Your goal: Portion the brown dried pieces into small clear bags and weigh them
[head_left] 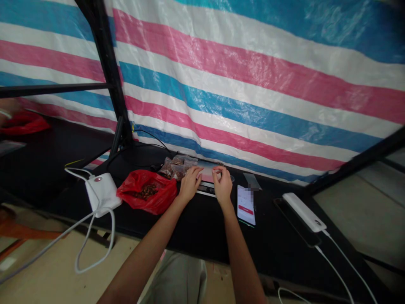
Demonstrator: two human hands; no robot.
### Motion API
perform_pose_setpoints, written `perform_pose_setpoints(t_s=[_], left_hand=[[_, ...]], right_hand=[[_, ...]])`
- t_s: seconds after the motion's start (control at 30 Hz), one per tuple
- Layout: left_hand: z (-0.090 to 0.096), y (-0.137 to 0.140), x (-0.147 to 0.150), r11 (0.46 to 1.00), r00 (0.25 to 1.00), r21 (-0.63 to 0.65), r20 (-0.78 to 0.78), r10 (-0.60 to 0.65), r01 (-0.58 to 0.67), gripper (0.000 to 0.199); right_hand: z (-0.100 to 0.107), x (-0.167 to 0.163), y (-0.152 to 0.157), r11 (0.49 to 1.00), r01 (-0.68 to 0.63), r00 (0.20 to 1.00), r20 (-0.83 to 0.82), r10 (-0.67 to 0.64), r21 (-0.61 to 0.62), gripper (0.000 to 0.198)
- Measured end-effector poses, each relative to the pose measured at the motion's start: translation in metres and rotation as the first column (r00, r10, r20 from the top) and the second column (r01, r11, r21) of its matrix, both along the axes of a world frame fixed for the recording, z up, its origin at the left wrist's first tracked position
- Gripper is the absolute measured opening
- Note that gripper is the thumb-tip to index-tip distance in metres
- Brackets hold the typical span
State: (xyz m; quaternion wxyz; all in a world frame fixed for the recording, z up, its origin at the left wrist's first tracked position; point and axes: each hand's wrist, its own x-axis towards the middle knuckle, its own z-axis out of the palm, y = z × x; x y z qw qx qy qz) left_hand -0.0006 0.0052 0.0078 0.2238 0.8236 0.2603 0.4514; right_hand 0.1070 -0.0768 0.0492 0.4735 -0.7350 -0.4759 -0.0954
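A flat scale-like device with a shiny, reflective top and a silver front edge lies on the black table. My left hand is over its left side, fingers bent inward. Over the right side, my right hand has its fingers curled toward the thumb. Whatever either hand grips is too small or hidden to make out. Just behind my left hand are several small clear bags of brown pieces. To the left sits an open red plastic bag with loose brown pieces inside.
A lit phone and a flat clear bag lie to the right. Beyond them, a white power bank and a dark phone have cables attached. A white box with a cable stands left. Another person's arm shows far left.
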Motion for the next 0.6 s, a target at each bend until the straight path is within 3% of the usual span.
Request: perform_pose_setpoints(t_s=[0.27, 0.43, 0.6], left_hand=[[-0.004, 0.002, 0.006, 0.997, 0.999, 0.074, -0.047, -0.005, 0.009, 0.023], [-0.001, -0.001, 0.01, 0.999, 0.998, -0.035, 0.057, 0.02, -0.018, 0.023], [0.0, -0.003, 0.009, 0.999, 0.999, 0.011, 0.034, -0.036, 0.036, 0.023]], right_hand=[[-0.027, -0.002, 0.014, 0.971, -0.213, 0.968, -0.11, 0.225, 0.11, 0.033], [-0.037, 0.007, 0.016, 0.956, -0.227, 0.913, -0.302, 0.276, 0.187, 0.035], [-0.038, 0.005, 0.015, 0.968, -0.19, 0.914, -0.332, 0.235, 0.161, 0.037]])
